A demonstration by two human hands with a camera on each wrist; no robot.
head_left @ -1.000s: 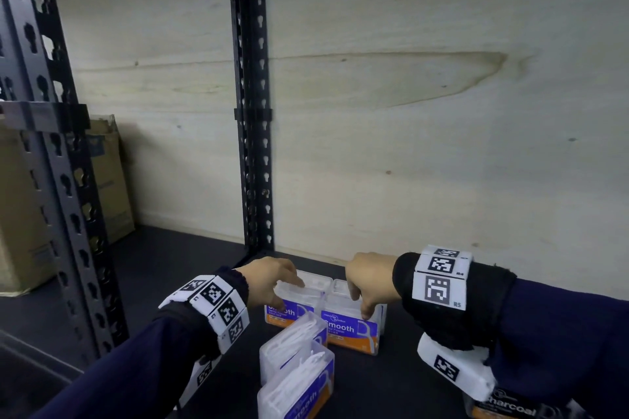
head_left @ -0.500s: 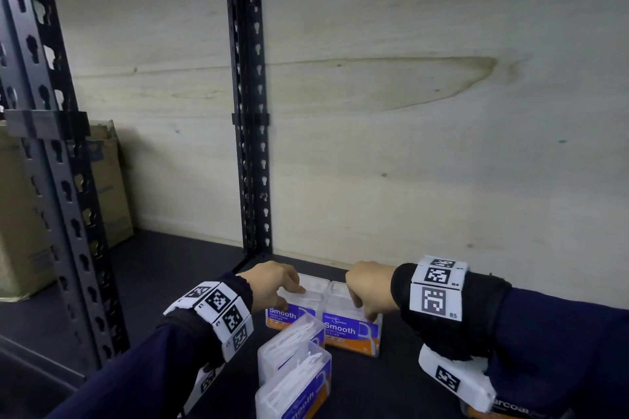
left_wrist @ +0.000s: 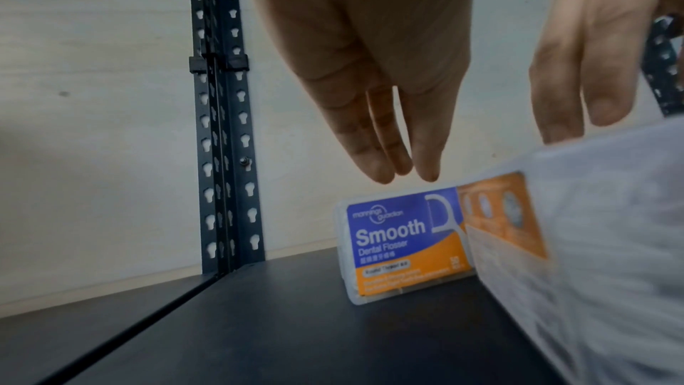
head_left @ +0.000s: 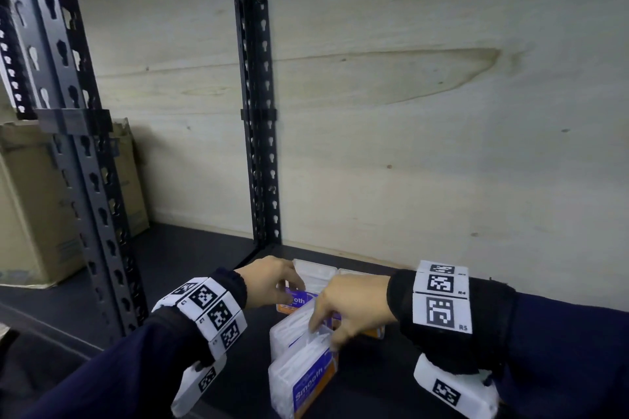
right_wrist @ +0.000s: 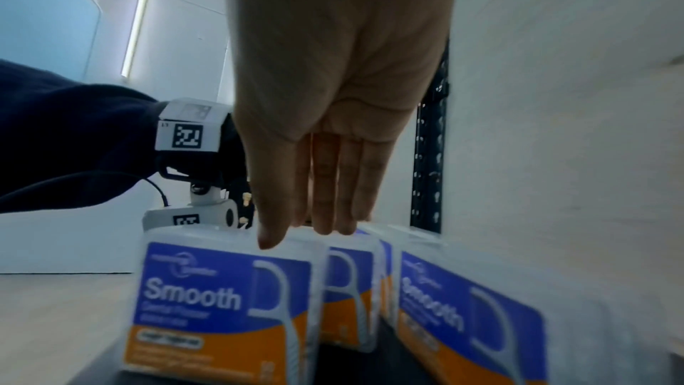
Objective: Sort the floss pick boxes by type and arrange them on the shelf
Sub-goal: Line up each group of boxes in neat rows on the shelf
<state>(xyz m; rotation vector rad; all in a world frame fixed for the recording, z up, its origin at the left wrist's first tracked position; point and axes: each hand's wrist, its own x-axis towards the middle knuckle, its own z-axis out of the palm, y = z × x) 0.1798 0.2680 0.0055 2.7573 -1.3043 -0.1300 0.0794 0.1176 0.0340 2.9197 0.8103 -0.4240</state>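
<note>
Several clear "Smooth" floss pick boxes with blue and orange labels stand on the black shelf (head_left: pixel 204 265). Two back boxes (head_left: pixel 315 270) sit side by side near the plywood wall. Two nearer boxes (head_left: pixel 299 381) stand one behind the other. My left hand (head_left: pixel 289 282) hovers just above the back left box (left_wrist: pixel 403 242), fingers straight and holding nothing. My right hand (head_left: pixel 326 330) reaches down to the nearer boxes. In the right wrist view its straight fingers (right_wrist: pixel 325 215) touch the top of the front box (right_wrist: pixel 222 303); a second box (right_wrist: pixel 347 297) stands behind it.
A black slotted upright (head_left: pixel 258 112) stands at the back beside the boxes, another upright (head_left: pixel 78 146) at the front left. Cardboard cartons (head_left: pixel 30 214) sit beyond the left upright. The plywood back wall (head_left: pixel 442 112) runs close behind the boxes. Bare shelf lies to the left.
My right hand has left the back right box and come forward and down onto the nearer boxes. My left hand has lifted slightly off the back left box.
</note>
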